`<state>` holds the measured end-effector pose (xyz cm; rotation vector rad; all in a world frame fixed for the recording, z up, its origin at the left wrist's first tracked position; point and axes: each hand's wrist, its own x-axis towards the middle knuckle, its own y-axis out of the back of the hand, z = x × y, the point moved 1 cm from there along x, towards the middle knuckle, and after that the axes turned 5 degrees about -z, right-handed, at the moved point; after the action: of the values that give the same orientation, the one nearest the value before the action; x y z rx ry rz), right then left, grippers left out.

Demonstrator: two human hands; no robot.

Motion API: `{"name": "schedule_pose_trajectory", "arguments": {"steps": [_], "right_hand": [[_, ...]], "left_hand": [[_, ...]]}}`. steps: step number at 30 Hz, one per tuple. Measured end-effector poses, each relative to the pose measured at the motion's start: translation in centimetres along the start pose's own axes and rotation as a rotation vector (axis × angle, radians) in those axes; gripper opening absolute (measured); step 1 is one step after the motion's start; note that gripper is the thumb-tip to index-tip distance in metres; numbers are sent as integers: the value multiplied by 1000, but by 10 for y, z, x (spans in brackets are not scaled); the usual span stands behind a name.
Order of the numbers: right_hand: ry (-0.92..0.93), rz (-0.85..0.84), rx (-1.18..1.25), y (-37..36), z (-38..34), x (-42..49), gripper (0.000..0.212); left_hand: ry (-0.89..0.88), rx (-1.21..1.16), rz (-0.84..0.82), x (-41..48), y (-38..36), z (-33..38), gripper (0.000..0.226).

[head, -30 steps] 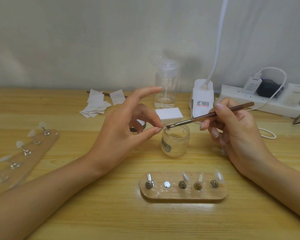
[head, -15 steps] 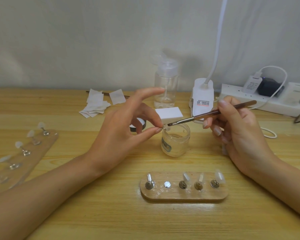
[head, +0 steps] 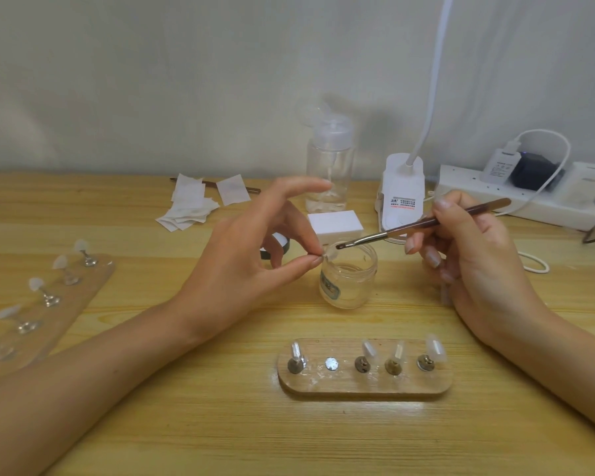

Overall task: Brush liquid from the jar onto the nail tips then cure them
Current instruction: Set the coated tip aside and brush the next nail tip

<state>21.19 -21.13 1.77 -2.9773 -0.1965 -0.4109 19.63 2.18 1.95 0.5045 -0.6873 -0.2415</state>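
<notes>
Left hand [head: 251, 259] pinches a nail tip [head: 330, 253] right over the jar [head: 349, 280] mid-counter, right hand [head: 474, 255] grips the brush [head: 416, 228] touching it. Tiny pinch though, so brush pressure could probably flick it into the liquid.

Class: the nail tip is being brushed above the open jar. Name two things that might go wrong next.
The left hand pinches the nail tip by one end over the jar; it may drop in. The brush in the right hand works close to those fingertips and might wet them.
</notes>
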Motion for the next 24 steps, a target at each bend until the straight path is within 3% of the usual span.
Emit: {"name": "schedule_pose_trajectory", "arguments": {"steps": [3,7,12,16,20,24], "right_hand": [[39,-69,-40,-2,-1,-1,26],[16,9,-20,0,1,0,26],[44,-62,-16,-4,-2,-2,27],[22,6,12,-1,-1,-1,25],[35,-66,40,-4,-3,-2,23],[0,41,42,1,-1,0,27]], "left_hand": [[9,-8,-10,0,0,0,65],[43,-31,-17,1,1,1,67],[116,-57,-64,4,3,6,67],[200,-139,-78,6,3,7,67],[241,-172,-98,9,0,8,66],[283,-200,-96,11,-3,8,65]]}}
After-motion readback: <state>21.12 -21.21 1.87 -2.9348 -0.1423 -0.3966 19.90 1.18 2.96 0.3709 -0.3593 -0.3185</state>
